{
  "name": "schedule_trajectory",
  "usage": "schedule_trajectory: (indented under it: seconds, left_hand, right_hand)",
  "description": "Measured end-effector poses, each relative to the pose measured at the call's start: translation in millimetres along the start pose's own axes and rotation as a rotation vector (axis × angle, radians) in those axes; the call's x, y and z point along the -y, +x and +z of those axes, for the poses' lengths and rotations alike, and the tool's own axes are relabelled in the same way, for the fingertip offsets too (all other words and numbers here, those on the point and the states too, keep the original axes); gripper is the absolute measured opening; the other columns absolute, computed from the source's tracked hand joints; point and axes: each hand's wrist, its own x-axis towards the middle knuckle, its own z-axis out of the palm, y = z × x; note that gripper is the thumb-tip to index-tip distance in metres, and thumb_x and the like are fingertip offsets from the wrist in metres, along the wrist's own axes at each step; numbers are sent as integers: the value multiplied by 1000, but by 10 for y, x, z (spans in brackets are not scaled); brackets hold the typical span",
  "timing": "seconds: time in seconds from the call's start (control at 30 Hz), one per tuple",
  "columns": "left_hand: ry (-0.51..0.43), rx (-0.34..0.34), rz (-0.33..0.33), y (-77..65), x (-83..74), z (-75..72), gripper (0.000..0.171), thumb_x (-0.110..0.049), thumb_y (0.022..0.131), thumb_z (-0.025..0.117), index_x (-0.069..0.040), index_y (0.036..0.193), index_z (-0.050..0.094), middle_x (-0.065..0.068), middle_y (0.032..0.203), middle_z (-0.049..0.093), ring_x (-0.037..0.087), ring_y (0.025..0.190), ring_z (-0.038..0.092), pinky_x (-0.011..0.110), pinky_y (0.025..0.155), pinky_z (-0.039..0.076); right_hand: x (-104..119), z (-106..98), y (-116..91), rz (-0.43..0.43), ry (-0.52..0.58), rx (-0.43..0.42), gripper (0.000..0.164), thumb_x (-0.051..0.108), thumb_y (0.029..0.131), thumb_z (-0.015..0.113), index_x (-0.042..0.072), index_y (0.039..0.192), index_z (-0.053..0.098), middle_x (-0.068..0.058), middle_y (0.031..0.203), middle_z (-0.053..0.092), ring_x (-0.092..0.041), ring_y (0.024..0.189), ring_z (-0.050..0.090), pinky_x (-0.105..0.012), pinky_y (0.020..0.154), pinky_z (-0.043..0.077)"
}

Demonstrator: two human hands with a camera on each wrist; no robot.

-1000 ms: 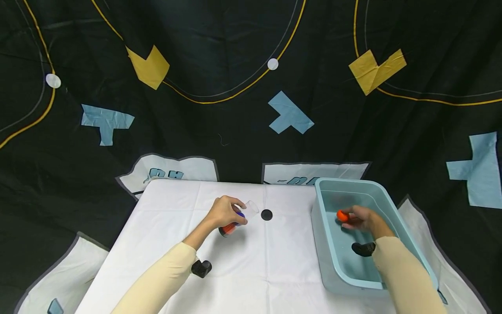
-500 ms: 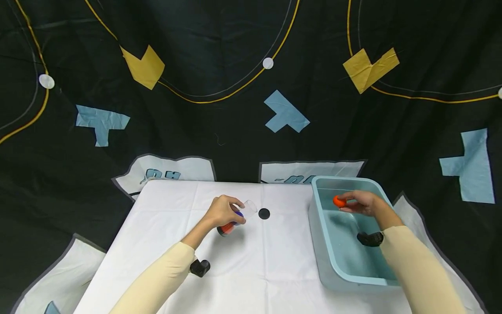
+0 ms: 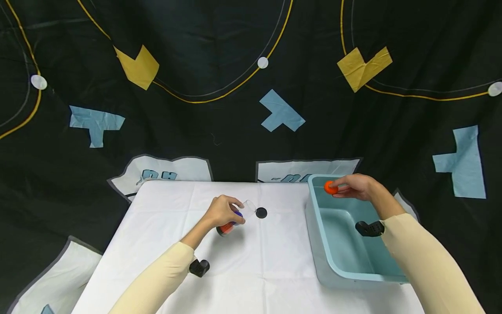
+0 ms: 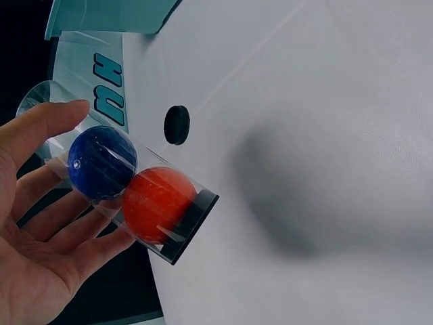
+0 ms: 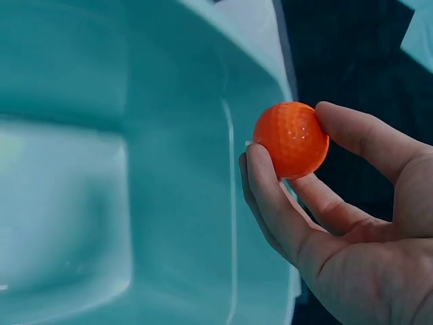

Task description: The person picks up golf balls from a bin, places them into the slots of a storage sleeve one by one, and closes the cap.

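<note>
My left hand (image 3: 221,211) grips a clear tube (image 3: 249,208) tilted over the white table, its open end to the upper right. The left wrist view shows a blue ball (image 4: 101,162) and a red-orange ball (image 4: 160,204) inside it, the latter against the black end. My right hand (image 3: 358,186) pinches an orange golf ball (image 5: 292,140) between thumb and fingertips, over the far part of the light blue bin (image 3: 318,235). A round black cap (image 3: 261,213) lies on the table just right of the tube.
The bin, with its high walls, stands on the right side of the white-covered table (image 3: 282,279). A black curtain (image 3: 219,144) with tape shapes hangs behind. Black wrist cameras (image 3: 199,267) protrude from both sleeves.
My right hand has lifted the orange golf ball from low inside the bin up to near its far rim. The left hand keeps its hold on the tube. The head view has shifted slightly.
</note>
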Motion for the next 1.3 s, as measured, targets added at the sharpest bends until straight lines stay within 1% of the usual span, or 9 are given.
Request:
schedule_trajectory:
  seconds: [0.17,0.33,0.53,0.6,0.73,0.87,0.97,1.13,1.3]
  left_hand:
    - [-5,1,7,15,-7,12,38,-20,65,94,-13,99,80,7,90,79,20,83,74,33,74,60]
    - [-9,7,5,28,-25,27,38,-19,66,94,-12,100,79,7,90,79,18,80,73,32,72,60]
    - [-8,14,2,26,-39,38,39,-20,66,94,-12,101,80,6,90,79,18,81,72,33,73,60]
    - [-5,13,2,20,-36,40,39,-20,66,94,-12,101,80,6,90,79,18,82,72,33,73,60]
    - [-1,11,5,17,-38,43,37,-20,66,94,-13,99,80,6,90,79,18,83,72,33,73,59]
    - [3,15,7,35,-68,46,36,-21,66,94,-15,99,80,6,91,79,19,83,72,33,74,59]
    - [6,27,0,52,-94,50,36,-23,66,94,-15,99,80,7,93,79,19,84,71,33,75,59]
    - [6,43,-2,81,-123,62,37,-26,67,94,-16,99,80,7,93,79,19,85,71,34,75,59]
    - [6,52,-8,98,-136,71,36,-26,68,94,-15,99,80,5,92,79,19,84,70,34,75,59]
  right_hand:
    - [186,172,-38,-50,-47,50,41,14,100,63,-6,132,49,-5,102,71,-18,91,71,-28,87,59]
    - [343,435,-34,-94,-123,81,43,14,100,62,-9,133,49,-7,105,70,-19,94,70,-31,92,57]
    - [427,834,78,-91,-156,53,43,10,95,67,-10,131,53,-18,116,65,-29,99,70,-42,101,52]
    - [431,984,110,-101,-160,54,42,10,93,70,-10,128,57,-20,118,65,-31,101,69,-41,98,55]
    - [445,1250,139,-123,-165,79,39,10,90,74,-9,122,62,-19,114,68,-27,94,71,-42,96,56]
    - [467,1455,161,-134,-179,100,35,9,88,75,-7,117,64,-17,109,70,-26,91,72,-40,92,58]
    - [475,1569,191,-137,-183,119,32,8,88,75,-7,115,66,-17,107,72,-26,90,72,-41,92,58]
    - [476,1704,239,-120,-192,131,30,8,89,74,-7,114,68,-16,106,72,-30,97,72,-43,94,57]
    - [470,1805,259,-109,-233,126,28,10,89,75,-5,112,69,-16,108,72,-32,100,72,-40,91,58]
